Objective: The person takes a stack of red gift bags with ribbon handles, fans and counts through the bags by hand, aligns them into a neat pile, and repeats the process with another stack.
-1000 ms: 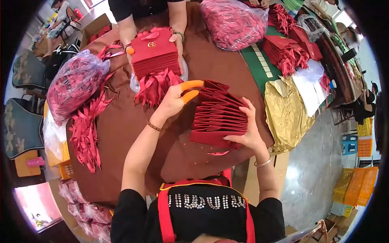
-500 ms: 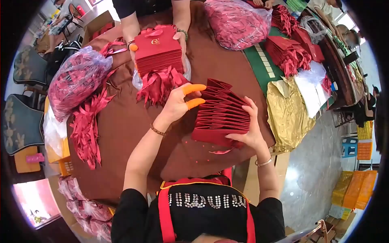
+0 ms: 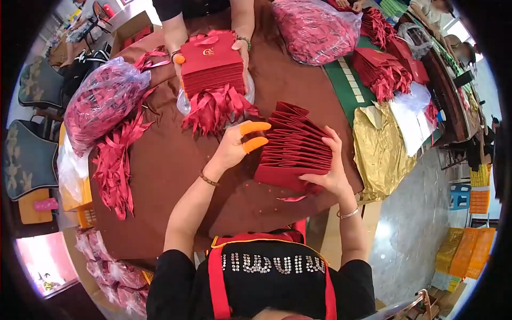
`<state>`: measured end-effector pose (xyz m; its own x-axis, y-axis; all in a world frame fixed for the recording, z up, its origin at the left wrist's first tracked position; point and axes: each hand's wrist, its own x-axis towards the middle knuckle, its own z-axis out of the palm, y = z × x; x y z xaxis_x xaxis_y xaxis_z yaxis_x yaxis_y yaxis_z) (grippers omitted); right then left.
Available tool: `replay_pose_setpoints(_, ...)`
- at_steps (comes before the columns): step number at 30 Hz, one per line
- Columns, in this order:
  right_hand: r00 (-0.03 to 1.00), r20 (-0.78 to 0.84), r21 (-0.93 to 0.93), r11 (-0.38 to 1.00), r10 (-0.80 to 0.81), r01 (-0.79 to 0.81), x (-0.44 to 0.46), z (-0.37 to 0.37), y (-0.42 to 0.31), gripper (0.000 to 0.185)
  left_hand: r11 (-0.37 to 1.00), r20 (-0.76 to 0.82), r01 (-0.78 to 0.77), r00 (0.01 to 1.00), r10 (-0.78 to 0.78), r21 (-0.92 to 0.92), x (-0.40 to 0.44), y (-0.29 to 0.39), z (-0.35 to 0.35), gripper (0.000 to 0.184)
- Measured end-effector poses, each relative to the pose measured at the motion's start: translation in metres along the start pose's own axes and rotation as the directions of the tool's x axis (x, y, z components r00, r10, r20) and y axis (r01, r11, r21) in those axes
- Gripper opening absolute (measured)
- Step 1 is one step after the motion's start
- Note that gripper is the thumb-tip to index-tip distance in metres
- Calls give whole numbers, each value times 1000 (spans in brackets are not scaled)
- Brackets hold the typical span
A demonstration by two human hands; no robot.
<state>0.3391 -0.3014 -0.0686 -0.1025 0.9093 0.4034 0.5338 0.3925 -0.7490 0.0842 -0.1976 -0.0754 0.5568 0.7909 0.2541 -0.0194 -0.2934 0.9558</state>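
My right hand grips a fanned stack of red paper gift bags by its right side, thumb below and fingers above. A red ribbon end hangs under the stack. My left hand is at the stack's left edge, with orange finger cots on thumb and forefinger. Those two fingers are spread apart, and no bag shows between them; whether a tip touches the edges I cannot tell. Across the table, a co-worker's hands hold another stack of red bags with ribbons dangling toward me.
A clear plastic sack of red ribbons lies at the left, with loose ribbons below it. Another full sack is at the back. More red bags, gold wrapping and white sheets lie on the right. Brown cloth covers the table.
My left fingers have shifted slightly down along the stack's left edge. My right hand keeps its hold. The co-worker's stack is tilted a little differently, its ribbons hanging more to the right.
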Motion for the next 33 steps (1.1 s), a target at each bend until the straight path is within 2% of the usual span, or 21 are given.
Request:
replay_pose_setpoints(3, 1000, 3, 1, 1000, -1, 1, 0, 0, 1, 98, 998, -30, 44, 999, -45, -34, -2, 1, 2, 29)
replay_pose_setpoints(6, 1000, -2, 18, 1000, 0, 1, 0, 1, 0, 98, 999, -38, 27, 999, -28, -18, -7, 3, 2, 30)
replay_pose_setpoints(8, 1000, 0, 15, 1000, -7, 7, 0, 1, 1, 98, 995, -40, -10, 999, 6, -98, -11, 3, 2, 30)
replay_pose_setpoints(12, 1000, 1, 12, 1000, -14, 14, 0, 0, 0, 98, 992, -8, -52, 999, 52, -111, -15, 3, 1, 32)
replay_pose_setpoints(17, 1000, 1, 12, 1000, -9, 9, 0, 0, -1, 98, 997, -53, 20, 998, -24, -79, -15, 1, 4, 34)
replay_pose_setpoints(21, 1000, 4, 9, 1000, -19, 19, -1, 0, 2, 97, 995, -86, -21, 996, 13, -94, -18, -4, 4, 33)
replay_pose_setpoints(23, 1000, 0, 7, 1000, -19, 19, 0, 1, 1, 97, 984, 88, 35, 996, -20, -173, -22, -15, -5, 64)
replay_pose_setpoints(24, 1000, -4, 6, 1000, -19, 19, -1, 0, 1, 98, 984, 89, 35, 996, -19, -175, -22, -10, -1, 64)
replay_pose_setpoints(26, 1000, 18, -25, 1000, -5, 5, -1, -1, 2, 102, 981, 37, -177, 983, 180, -75, -24, 4, 8, 104)
replay_pose_setpoints(27, 999, 41, -56, 998, 10, -8, -2, -2, 2, 105, 981, 40, -180, 982, 183, -78, -25, 3, 9, 104)
replay_pose_setpoints(28, 999, 39, -62, 998, 10, -8, -4, -1, 4, 105, 993, 127, -108, 987, 102, 39, -25, 0, 10, 119)
replay_pose_setpoints(29, 999, 25, 60, 998, 30, -31, -7, 3, 7, 111, 986, 203, -48, 979, 14, 163, -23, -4, 11, 135)
replay_pose_setpoints(30, 999, 13, 181, 982, 50, -52, -8, 5, 8, 117, 987, 210, -16, 978, -18, 159, -20, -13, 12, 137)
replay_pose_setpoints(33, 999, 28, 199, 979, 36, -41, -6, 5, 5, 124, 987, 290, -52, 957, 6, 153, 1, -31, 8, 139)
